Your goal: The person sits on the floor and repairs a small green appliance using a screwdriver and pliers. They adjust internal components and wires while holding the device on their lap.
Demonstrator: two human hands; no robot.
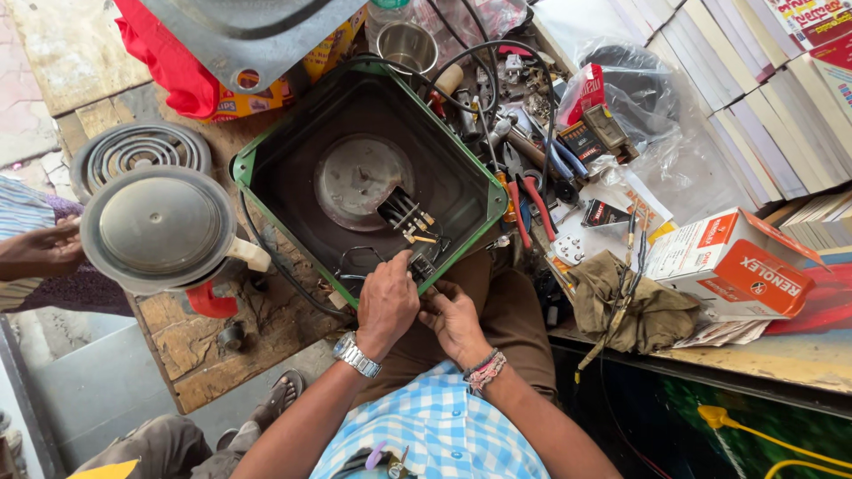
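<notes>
Metal housing [293, 151], green-rimmed and dark inside, lies upside down at the frame's centre, tipped against the person's knees. It looks stiff, fairly heavy and sharp-edged, so the rolled rim seems the safest hold. At its lower edge, the left hand [387, 302] presses curled fingers down on the wiring block [410, 226]; just right of it, the right hand [454, 321] pinches something small there, but the knuckles hide it. Pliers [531, 206] lie further right.

The square casing [368, 173] is dark grey inside with a green rim. Pliers [531, 208] have red handles, the carton [732, 262] is white and orange, and the shirt [435, 430] is blue-and-white checked.
</notes>
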